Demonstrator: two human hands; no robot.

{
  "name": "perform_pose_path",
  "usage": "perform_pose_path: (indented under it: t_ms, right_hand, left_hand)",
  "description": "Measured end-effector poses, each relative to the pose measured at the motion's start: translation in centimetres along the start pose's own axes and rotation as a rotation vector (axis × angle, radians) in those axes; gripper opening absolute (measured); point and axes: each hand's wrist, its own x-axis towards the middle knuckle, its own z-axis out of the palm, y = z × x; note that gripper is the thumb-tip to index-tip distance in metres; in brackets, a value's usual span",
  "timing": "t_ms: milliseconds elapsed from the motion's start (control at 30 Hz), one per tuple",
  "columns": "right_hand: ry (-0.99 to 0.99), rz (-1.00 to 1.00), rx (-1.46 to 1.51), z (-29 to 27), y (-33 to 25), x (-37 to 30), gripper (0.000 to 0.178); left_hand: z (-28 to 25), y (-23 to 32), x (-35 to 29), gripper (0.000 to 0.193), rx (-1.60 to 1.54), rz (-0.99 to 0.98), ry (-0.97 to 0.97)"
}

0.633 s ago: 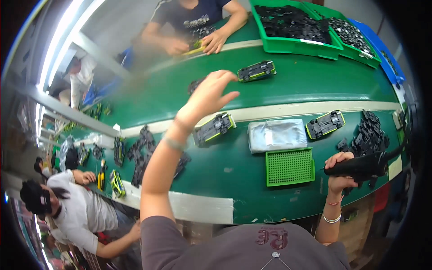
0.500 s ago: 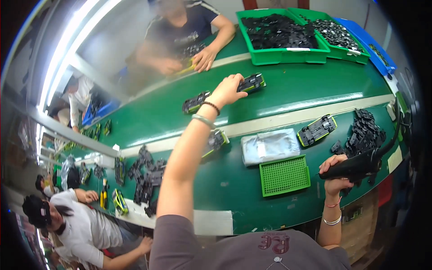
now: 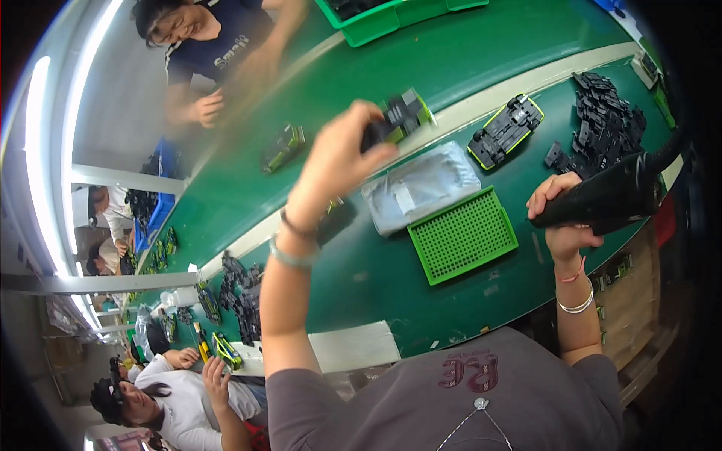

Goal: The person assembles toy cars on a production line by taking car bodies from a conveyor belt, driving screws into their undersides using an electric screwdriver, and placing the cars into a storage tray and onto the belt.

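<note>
My left hand (image 3: 342, 150), smeared by motion, grips a black and yellow-green toy car (image 3: 406, 113) above the far edge strip of the bench. Closed around a black corded electric screwdriver (image 3: 605, 197), my right hand (image 3: 560, 210) stays at the right side. Between the hands, an upside-down toy car (image 3: 505, 131) lies with its black underside up. Behind my left wrist another toy car (image 3: 335, 203) is mostly hidden. A further toy car (image 3: 283, 149) rests on the green belt beyond my left hand.
A clear plastic packet (image 3: 421, 188) touches a green perforated basket (image 3: 465, 237). Black plastic parts (image 3: 605, 124) are heaped at the right, more (image 3: 242, 293) at the left. Across the belt are a person (image 3: 218, 60) and a green bin (image 3: 391, 21). Another person (image 3: 188, 398) sits at left.
My left hand has lifted the toy car off the belt and drawn it nearer. The right hand still holds the electric screwdriver. The whole view has turned and shifted.
</note>
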Motion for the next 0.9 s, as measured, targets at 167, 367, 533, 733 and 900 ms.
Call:
perform_pose_path:
  t_ms: [167, 367, 533, 733, 900]
  right_hand:
    - [0.017, 0.049, -0.011, 0.5, -0.2, -0.4, 0.099]
    - [-0.012, -0.054, -0.017, 1.5, 0.3, -0.2, 0.093]
    - [0.024, -0.050, -0.026, 0.7, 0.3, -0.2, 0.092]
    - [0.006, -0.046, 0.010, 0.5, -0.4, -1.0, 0.090]
    - [0.014, -0.051, -0.026, 1.1, -0.3, -0.7, 0.088]
  left_hand:
    - [2.0, 4.7, -4.6, 0.044, 0.043, -0.095, -0.129]
    - [3.2, 4.0, -6.3, 0.046, 0.157, -0.038, -0.021]
    - [2.5, 3.4, -6.4, 0.045, 0.166, -0.019, -0.008]
    - [-6.1, -7.3, -7.6, 0.042, 0.321, -0.230, 0.150]
    - [-6.0, -15.2, -8.9, 0.051, 0.173, -0.498, -0.034]
